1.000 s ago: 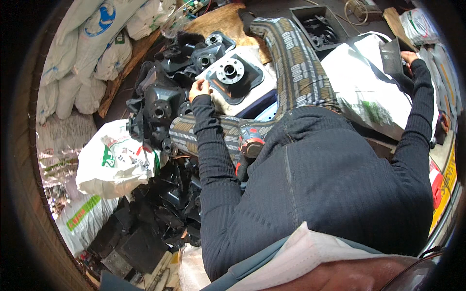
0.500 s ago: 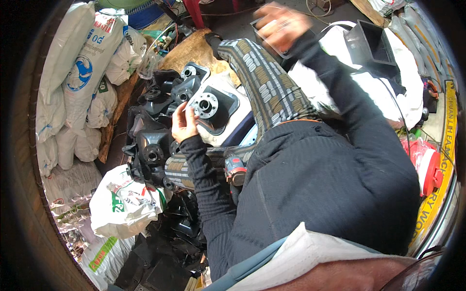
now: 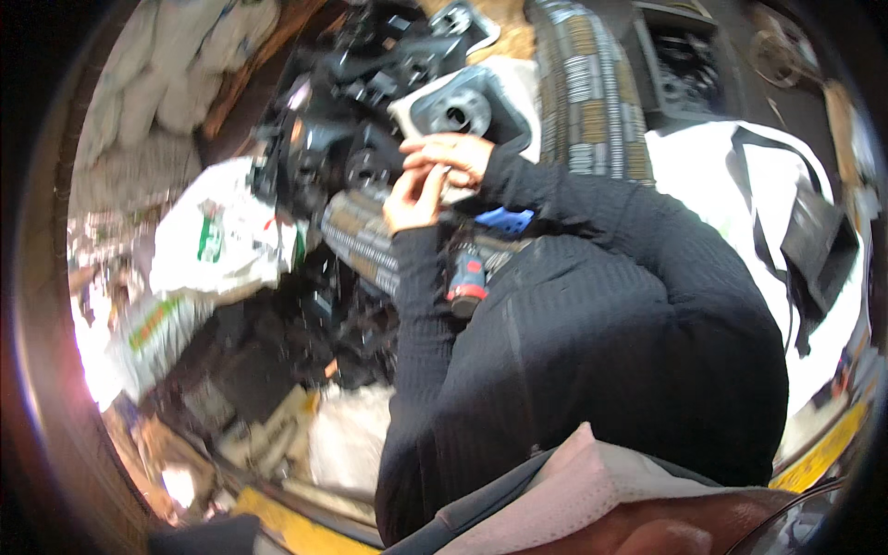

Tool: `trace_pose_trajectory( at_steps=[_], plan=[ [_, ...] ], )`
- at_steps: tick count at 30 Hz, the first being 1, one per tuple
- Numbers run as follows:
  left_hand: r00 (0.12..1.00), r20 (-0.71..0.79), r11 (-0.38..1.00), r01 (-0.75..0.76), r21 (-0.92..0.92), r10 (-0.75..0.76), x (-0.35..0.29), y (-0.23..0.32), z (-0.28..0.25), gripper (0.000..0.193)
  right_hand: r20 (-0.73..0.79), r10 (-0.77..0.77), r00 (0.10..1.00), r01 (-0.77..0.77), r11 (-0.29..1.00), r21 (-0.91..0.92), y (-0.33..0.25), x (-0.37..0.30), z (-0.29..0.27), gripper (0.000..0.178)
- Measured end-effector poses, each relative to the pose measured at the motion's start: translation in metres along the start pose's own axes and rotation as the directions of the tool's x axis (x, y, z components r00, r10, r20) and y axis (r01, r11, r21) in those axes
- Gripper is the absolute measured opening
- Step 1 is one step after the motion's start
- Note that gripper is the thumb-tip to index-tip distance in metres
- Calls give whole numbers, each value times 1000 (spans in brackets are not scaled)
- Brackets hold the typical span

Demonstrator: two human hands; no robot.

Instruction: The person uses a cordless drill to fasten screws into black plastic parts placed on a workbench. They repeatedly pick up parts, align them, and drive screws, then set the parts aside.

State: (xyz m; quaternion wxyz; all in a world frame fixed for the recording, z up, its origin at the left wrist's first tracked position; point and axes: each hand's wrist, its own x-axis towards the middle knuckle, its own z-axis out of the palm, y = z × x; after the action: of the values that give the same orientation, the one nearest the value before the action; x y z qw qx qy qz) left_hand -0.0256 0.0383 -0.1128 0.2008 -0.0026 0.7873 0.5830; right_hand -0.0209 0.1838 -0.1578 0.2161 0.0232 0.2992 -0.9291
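Note:
My left hand (image 3: 413, 202) and my right hand (image 3: 460, 157) meet at the near edge of a black plastic housing (image 3: 507, 109) with a round grey flange. The left thumb and fingers are pinched together. My right fingers reach across the left fingertips and are bent inward. Whatever small thing lies between them is hidden and blurred. The housing rests on a white pad (image 3: 525, 76) between my legs, flange side up. On my lap, just nearer than the hands, lies a cordless drill (image 3: 467, 276) with a red and dark body.
Several black plastic housings (image 3: 310, 153) are heaped at the left and beyond. White sacks (image 3: 217, 227) stand at the far left. A dark bin (image 3: 646, 100) holding small parts stands at the far right, with a white bag (image 3: 703, 157) and a black box (image 3: 819, 240) nearer.
My right hand has come down from the far right to meet my left hand by the housing. My left hand has left the flange's side. The view has swung, showing the parts bin.

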Motion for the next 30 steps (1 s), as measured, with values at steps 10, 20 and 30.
trace_pose_trajectory(
  at_steps=[10,20,30],
  plan=[
    [932,-80,890,-310,334,354,6,6,24,17,-120,83,989,-50,965,256,1,-5,-3,45],
    [941,-112,934,-292,205,319,6,38,8,14,-246,237,940,-172,951,259,4,-11,-27,36],
    [944,-193,396,76,915,266,-24,-24,-97,13,-716,-184,673,24,974,-227,-38,-29,-109,28]
  ],
)
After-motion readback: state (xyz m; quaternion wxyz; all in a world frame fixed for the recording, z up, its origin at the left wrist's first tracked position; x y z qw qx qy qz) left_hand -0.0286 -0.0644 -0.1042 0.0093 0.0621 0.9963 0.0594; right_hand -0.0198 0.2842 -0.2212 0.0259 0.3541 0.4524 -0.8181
